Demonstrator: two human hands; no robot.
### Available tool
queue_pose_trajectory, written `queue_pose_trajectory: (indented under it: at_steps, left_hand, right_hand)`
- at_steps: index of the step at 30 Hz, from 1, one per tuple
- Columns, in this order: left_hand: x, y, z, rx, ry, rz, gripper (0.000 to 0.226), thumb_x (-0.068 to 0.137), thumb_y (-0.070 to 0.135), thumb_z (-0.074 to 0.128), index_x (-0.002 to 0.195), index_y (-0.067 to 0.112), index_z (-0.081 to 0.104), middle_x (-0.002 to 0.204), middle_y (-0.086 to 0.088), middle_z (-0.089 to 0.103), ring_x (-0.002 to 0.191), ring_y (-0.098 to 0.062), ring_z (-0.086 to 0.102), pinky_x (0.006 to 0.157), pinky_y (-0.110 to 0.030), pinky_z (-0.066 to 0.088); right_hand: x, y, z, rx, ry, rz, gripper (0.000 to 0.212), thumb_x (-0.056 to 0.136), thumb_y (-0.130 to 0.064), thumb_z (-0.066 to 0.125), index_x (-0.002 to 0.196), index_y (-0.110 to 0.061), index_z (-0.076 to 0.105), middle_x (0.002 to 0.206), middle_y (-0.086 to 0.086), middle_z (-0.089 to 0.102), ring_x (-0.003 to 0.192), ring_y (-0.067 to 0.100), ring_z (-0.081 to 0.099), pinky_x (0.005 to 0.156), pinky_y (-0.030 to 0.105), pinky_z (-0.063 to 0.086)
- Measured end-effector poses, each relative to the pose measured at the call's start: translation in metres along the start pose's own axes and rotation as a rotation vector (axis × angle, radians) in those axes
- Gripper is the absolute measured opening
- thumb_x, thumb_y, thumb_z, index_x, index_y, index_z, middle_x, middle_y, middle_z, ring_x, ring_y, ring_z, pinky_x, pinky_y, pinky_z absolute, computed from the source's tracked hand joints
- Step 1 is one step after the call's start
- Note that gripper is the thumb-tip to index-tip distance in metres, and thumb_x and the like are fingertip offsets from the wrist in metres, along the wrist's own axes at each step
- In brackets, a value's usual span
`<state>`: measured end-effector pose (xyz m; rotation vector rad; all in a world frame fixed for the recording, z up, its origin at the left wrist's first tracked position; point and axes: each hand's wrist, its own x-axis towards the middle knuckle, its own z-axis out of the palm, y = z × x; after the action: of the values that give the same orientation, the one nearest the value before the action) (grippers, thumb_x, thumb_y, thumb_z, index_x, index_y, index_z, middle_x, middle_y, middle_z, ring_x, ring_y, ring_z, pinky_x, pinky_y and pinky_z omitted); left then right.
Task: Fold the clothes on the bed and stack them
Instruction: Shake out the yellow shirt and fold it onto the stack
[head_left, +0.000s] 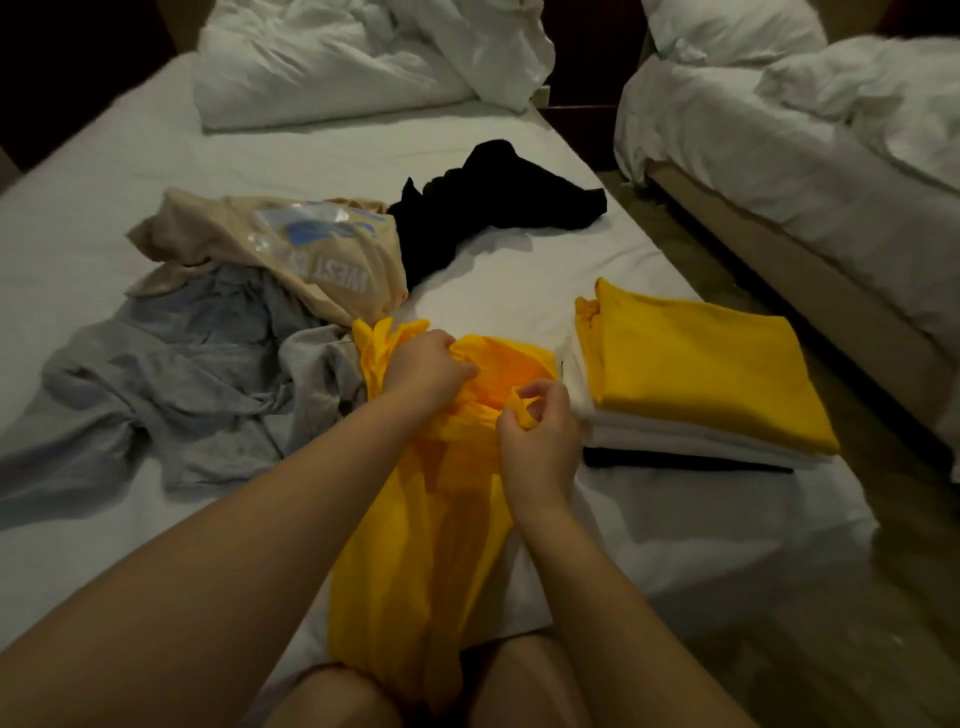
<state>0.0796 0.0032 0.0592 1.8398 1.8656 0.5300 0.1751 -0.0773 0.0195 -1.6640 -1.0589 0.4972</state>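
Note:
A crumpled yellow shirt (431, 545) lies lengthwise on the white bed (78, 249), running from my knees toward the middle. My left hand (428, 364) grips a bunch of its cloth at the far end. My right hand (540, 431) pinches a fold of the same shirt just to the right. On the right stands a stack of folded clothes (696, 374): a yellow piece on top, white ones under it, a black one at the bottom. Unfolded clothes lie to the left and behind: a grey garment (171, 384), a beige printed shirt (291, 249), a black garment (483, 202).
A rumpled white duvet and pillows (337, 62) fill the head of the bed. A second bed with white bedding (810, 135) stands to the right across a narrow strip of floor (727, 291). My bare knees (519, 686) are at the near bed edge.

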Motion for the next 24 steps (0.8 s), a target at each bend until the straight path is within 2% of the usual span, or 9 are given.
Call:
queue_pose_trajectory:
  at_steps: [2, 4, 7, 10, 12, 15, 18, 21, 24]
  left_hand:
    - [-0.013, 0.005, -0.022, -0.096, 0.063, 0.034, 0.04, 0.082, 0.021, 0.067, 0.121, 0.015, 0.058, 0.121, -0.012, 0.06, 0.109, -0.028, 0.054, 0.079, -0.029, 0.039]
    - [-0.026, 0.01, -0.045, -0.183, 0.081, 0.081, 0.042, 0.08, 0.018, 0.069, 0.12, 0.017, 0.057, 0.115, -0.012, 0.061, 0.102, -0.029, 0.057, 0.081, -0.035, 0.047]
    - [-0.052, 0.022, -0.085, -0.317, 0.053, 0.163, 0.042, 0.079, 0.025, 0.072, 0.118, 0.02, 0.058, 0.106, -0.007, 0.06, 0.098, -0.023, 0.057, 0.082, -0.036, 0.049]
    - [-0.085, 0.035, -0.126, -0.348, 0.115, 0.244, 0.024, 0.081, 0.029, 0.07, 0.103, 0.03, 0.061, 0.084, 0.006, 0.056, 0.091, -0.017, 0.056, 0.073, -0.03, 0.046]
    - [-0.109, 0.041, -0.152, -0.355, 0.201, 0.287, 0.018, 0.082, 0.025, 0.07, 0.096, 0.033, 0.061, 0.077, 0.008, 0.055, 0.087, -0.018, 0.056, 0.074, -0.032, 0.046]
    - [-0.149, 0.05, -0.189, -0.319, 0.327, 0.362, 0.019, 0.083, 0.026, 0.068, 0.099, 0.035, 0.064, 0.085, 0.003, 0.057, 0.086, -0.017, 0.053, 0.075, -0.029, 0.043]
    - [-0.189, 0.059, -0.224, -0.22, 0.443, 0.438, 0.024, 0.086, 0.026, 0.064, 0.109, 0.034, 0.065, 0.093, 0.004, 0.055, 0.089, -0.012, 0.048, 0.075, -0.024, 0.034]
    - [-0.222, 0.062, -0.251, -0.153, 0.542, 0.465, 0.025, 0.088, 0.027, 0.061, 0.111, 0.036, 0.063, 0.093, 0.006, 0.054, 0.089, -0.011, 0.047, 0.075, -0.025, 0.035]
    - [-0.248, 0.058, -0.268, -0.123, 0.612, 0.435, 0.024, 0.09, 0.028, 0.06, 0.113, 0.034, 0.063, 0.095, 0.005, 0.053, 0.088, -0.013, 0.047, 0.075, -0.028, 0.04]
  right_hand:
    - [-0.005, -0.011, -0.009, 0.013, -0.008, -0.037, 0.026, 0.077, 0.001, 0.058, 0.093, -0.019, 0.053, 0.089, 0.003, 0.056, 0.082, 0.02, 0.053, 0.068, 0.03, 0.041]
    - [-0.011, -0.028, -0.02, 0.045, -0.015, -0.063, 0.032, 0.077, 0.004, 0.055, 0.099, -0.018, 0.054, 0.098, 0.001, 0.054, 0.087, 0.018, 0.051, 0.071, 0.027, 0.04]
    - [-0.02, -0.056, -0.04, 0.112, -0.052, -0.109, 0.034, 0.079, 0.003, 0.053, 0.1, -0.024, 0.048, 0.1, -0.001, 0.05, 0.086, 0.018, 0.05, 0.068, 0.025, 0.039]
    - [-0.028, -0.088, -0.067, 0.153, -0.083, -0.19, 0.026, 0.076, -0.004, 0.051, 0.094, -0.023, 0.05, 0.086, -0.003, 0.053, 0.074, 0.015, 0.049, 0.057, 0.014, 0.034]
    - [-0.034, -0.111, -0.088, 0.152, -0.125, -0.22, 0.02, 0.072, -0.008, 0.052, 0.088, -0.021, 0.053, 0.07, -0.006, 0.049, 0.06, 0.01, 0.043, 0.048, 0.015, 0.031]
    - [-0.046, -0.14, -0.12, 0.084, -0.218, -0.238, 0.023, 0.076, -0.005, 0.056, 0.094, -0.019, 0.058, 0.066, -0.003, 0.049, 0.06, 0.012, 0.043, 0.052, 0.023, 0.033]
    - [-0.062, -0.165, -0.149, -0.036, -0.277, -0.312, 0.026, 0.08, -0.02, 0.064, 0.106, -0.018, 0.06, 0.086, -0.003, 0.056, 0.08, 0.013, 0.051, 0.065, 0.027, 0.041]
    - [-0.078, -0.185, -0.175, -0.129, -0.309, -0.401, 0.024, 0.079, -0.029, 0.07, 0.092, -0.009, 0.066, 0.086, 0.0, 0.055, 0.083, 0.014, 0.05, 0.067, 0.028, 0.038]
    - [-0.092, -0.198, -0.201, -0.153, -0.292, -0.411, 0.014, 0.081, -0.021, 0.065, 0.083, -0.007, 0.061, 0.078, 0.002, 0.047, 0.078, 0.017, 0.046, 0.068, 0.033, 0.039]
